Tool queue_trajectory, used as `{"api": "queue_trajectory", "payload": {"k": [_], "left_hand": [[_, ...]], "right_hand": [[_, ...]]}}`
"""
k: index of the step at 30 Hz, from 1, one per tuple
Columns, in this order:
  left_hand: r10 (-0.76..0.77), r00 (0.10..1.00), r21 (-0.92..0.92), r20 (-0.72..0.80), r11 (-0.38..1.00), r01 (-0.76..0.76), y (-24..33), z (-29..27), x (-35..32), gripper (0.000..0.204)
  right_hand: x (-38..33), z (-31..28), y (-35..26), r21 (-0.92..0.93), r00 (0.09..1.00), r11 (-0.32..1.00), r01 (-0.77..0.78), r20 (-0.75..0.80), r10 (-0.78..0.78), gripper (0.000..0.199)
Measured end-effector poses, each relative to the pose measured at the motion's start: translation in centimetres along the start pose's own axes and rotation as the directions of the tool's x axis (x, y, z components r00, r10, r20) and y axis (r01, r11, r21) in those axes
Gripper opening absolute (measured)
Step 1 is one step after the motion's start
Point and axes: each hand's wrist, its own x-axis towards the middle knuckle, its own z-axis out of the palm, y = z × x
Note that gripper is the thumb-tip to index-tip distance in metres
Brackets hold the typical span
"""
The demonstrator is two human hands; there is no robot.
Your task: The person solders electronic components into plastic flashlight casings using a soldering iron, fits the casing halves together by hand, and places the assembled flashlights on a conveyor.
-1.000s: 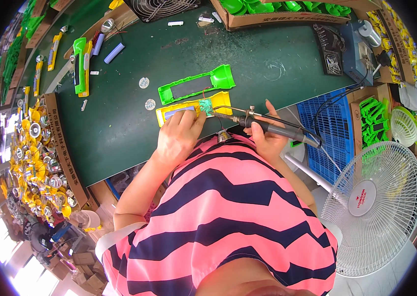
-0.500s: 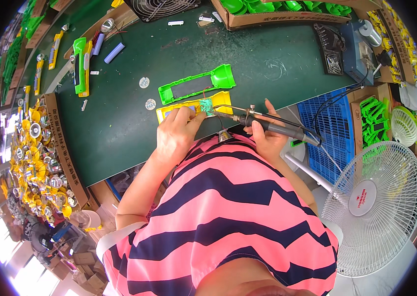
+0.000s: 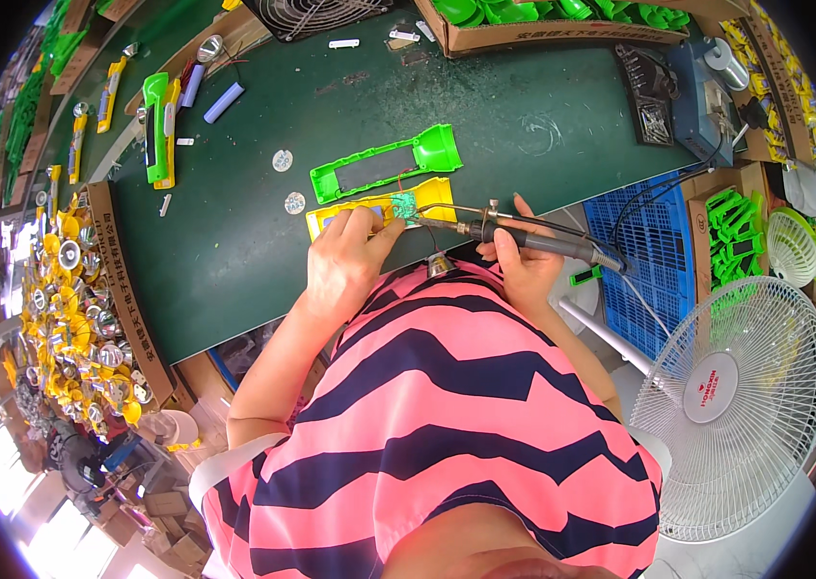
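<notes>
My right hand (image 3: 530, 270) grips the dark handle of a soldering iron (image 3: 543, 243), which has a thin solder feed tube along it. The iron's tip is at a small green circuit board (image 3: 404, 206) lying in a yellow flashlight housing (image 3: 437, 193). My left hand (image 3: 342, 253) is closed at the near edge of this housing, fingertips beside the board; what lies under them is partly hidden. A lamp reflector (image 3: 438, 263) hangs on wires at the table edge. Just beyond the yellow part lies a green housing frame (image 3: 384, 163).
Boxes of reflectors (image 3: 70, 255) and green parts (image 3: 562, 12) border the green table (image 3: 234, 232). A blue soldering station (image 3: 695, 96) with a solder spool stands at right. Purple battery cells (image 3: 224, 103) lie far left. A white fan (image 3: 731, 405) is near my right side.
The rear end of the soldering iron has risen slightly in the picture, with my right hand shifting a little. Its tip stays at the board, and my left hand holds still.
</notes>
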Motion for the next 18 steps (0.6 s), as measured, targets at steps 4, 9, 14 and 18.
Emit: {"api": "queue_trajectory", "payload": {"k": [4, 9, 14, 18], "left_hand": [[-0.050, 0.999, -0.038, -0.010, 0.998, 0.050, 0.00, 0.09, 0.14, 0.026], [-0.066, 0.998, -0.045, -0.013, 0.997, 0.066, 0.02, 0.19, 0.05, 0.027], [-0.091, 0.996, -0.063, -0.005, 0.994, 0.091, 0.22, 0.15, 0.11, 0.025], [-0.064, 0.998, -0.025, -0.008, 0.998, 0.064, 0.21, 0.16, 0.08, 0.028]], "right_hand": [[0.07, -0.27, -0.21, 0.053, 0.999, 0.997, -0.048, -0.005, 0.049, 0.016], [0.38, -0.55, -0.23, -0.010, 0.998, 0.999, 0.045, 0.032, -0.045, 0.015], [0.39, -0.56, 0.21, -0.056, 0.995, 0.995, 0.085, 0.051, -0.082, 0.014], [0.32, -0.40, 0.65, -0.039, 0.996, 0.997, 0.070, 0.052, -0.068, 0.014]]}}
